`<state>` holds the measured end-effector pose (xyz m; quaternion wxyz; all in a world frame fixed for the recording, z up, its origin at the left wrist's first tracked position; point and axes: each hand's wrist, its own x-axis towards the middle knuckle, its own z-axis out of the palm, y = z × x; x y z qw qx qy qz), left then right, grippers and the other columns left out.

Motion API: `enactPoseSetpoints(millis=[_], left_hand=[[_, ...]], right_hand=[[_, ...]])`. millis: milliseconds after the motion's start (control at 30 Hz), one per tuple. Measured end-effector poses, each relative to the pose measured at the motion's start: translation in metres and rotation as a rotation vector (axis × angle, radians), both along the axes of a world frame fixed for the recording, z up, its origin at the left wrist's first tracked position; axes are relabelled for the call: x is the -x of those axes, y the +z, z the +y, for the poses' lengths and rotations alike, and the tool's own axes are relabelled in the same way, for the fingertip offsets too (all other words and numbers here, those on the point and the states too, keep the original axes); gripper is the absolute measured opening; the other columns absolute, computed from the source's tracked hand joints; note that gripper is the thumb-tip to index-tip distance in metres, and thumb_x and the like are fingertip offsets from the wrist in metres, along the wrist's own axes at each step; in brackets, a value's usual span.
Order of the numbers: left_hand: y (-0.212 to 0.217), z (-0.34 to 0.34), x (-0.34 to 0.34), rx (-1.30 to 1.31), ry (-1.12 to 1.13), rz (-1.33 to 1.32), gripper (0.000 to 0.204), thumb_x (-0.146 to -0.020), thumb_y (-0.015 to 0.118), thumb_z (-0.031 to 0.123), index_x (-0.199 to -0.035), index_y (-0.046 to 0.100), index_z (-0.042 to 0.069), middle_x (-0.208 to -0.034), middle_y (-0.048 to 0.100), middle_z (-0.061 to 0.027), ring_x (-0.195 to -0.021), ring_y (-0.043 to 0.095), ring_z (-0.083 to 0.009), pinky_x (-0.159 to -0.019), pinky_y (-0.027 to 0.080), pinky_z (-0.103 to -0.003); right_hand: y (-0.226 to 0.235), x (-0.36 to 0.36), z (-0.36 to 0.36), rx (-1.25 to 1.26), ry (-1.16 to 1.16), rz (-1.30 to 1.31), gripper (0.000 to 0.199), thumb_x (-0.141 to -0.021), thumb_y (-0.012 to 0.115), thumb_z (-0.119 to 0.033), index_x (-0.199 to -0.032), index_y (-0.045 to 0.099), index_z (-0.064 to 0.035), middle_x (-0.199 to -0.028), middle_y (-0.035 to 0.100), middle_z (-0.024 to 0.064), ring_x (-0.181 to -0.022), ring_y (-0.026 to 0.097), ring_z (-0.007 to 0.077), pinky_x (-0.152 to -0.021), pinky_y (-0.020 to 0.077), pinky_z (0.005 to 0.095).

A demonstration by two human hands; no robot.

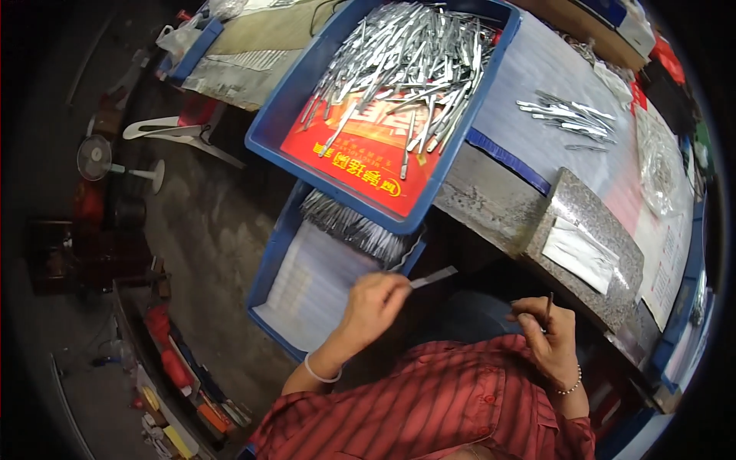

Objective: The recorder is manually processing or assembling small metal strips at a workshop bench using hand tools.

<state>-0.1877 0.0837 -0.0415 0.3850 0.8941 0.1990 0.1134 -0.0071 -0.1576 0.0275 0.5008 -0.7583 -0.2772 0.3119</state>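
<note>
Over the lower blue tray [280,322], my left hand [369,308] is closed on a flat, narrow silver metal piece [435,277] that points to the right. In front of my body, my right hand [553,341] pinches a thin dark rod [549,307] that stands nearly upright; its lower end is hidden by the fingers. Many dark, slim metal pieces [356,226] lie at the far end of the lower tray, which has a pale lining. Above it, a larger blue tray [337,189] holds a heap of shiny silver metal pieces [406,61] on a red printed sheet [349,157].
On the bench at right are a loose pile of silver pieces [571,116], a speckled stone slab [563,238] with a folded white cloth [580,254], and clear plastic bags [661,172]. A small fan [96,159] and a white-legged stool [184,132] stand on the left.
</note>
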Motion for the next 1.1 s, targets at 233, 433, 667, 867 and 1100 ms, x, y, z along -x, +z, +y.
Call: enactPoseSetpoints(millis=[233, 433, 667, 867, 1100], left_hand=[[-0.055, 0.053, 0.002, -0.566, 0.308, 0.136, 0.008, -0.086, 0.061, 0.014, -0.089, 0.066, 0.008, -0.084, 0.062, -0.0115, -0.083, 0.057, -0.0318, -0.076, 0.041, -0.045], [-0.069, 0.056, -0.009, -0.656, 0.24, 0.106, 0.011, -0.086, 0.063, 0.018, -0.09, 0.065, 0.008, -0.083, 0.061, -0.0101, -0.083, 0.057, -0.0323, -0.075, 0.041, -0.045], [0.03, 0.003, -0.029, -0.256, 0.077, -0.075, 0.011, -0.083, 0.067, 0.003, -0.093, 0.068, 0.004, -0.087, 0.064, -0.0107, -0.083, 0.06, -0.0298, -0.075, 0.043, -0.04], [0.091, -0.043, -0.121, -0.052, -0.238, -0.291, 0.019, -0.079, 0.07, -0.006, -0.096, 0.068, 0.002, -0.088, 0.065, -0.0132, -0.08, 0.064, -0.0298, -0.072, 0.05, -0.036], [0.066, -0.051, -0.292, -0.12, -0.401, -0.349, 0.014, -0.082, 0.065, 0.004, -0.096, 0.065, 0.0, -0.092, 0.062, -0.0174, -0.087, 0.061, -0.0377, -0.074, 0.049, -0.043]], right_hand=[[0.001, 0.006, 0.006, 0.049, 0.24, -0.169, 0.014, -0.085, 0.068, -0.005, -0.097, 0.067, 0.0015, -0.078, 0.064, 0.0155, -0.062, 0.064, 0.0272, -0.056, 0.049, 0.0315], [0.004, 0.001, -0.002, 0.072, 0.236, -0.138, 0.015, -0.085, 0.068, -0.007, -0.097, 0.066, 0.0021, -0.081, 0.065, 0.0167, -0.065, 0.065, 0.0315, -0.057, 0.0508, 0.0344], [-0.001, -0.006, -0.014, -0.014, 0.273, -0.16, 0.018, -0.087, 0.068, -0.013, -0.099, 0.066, -0.0001, -0.084, 0.067, 0.0168, -0.07, 0.067, 0.031, -0.062, 0.0542, 0.0369], [-0.005, -0.007, -0.03, -0.174, 0.31, -0.17, 0.016, -0.089, 0.064, -0.014, -0.1, 0.063, -0.0029, -0.088, 0.066, 0.0131, -0.074, 0.066, 0.0322, -0.062, 0.0531, 0.0384], [-0.005, -0.004, -0.076, -0.128, 0.16, -0.161, 0.017, -0.09, 0.065, -0.015, -0.1, 0.064, -0.0016, -0.085, 0.067, 0.0144, -0.072, 0.068, 0.0313, -0.061, 0.0539, 0.0365]])
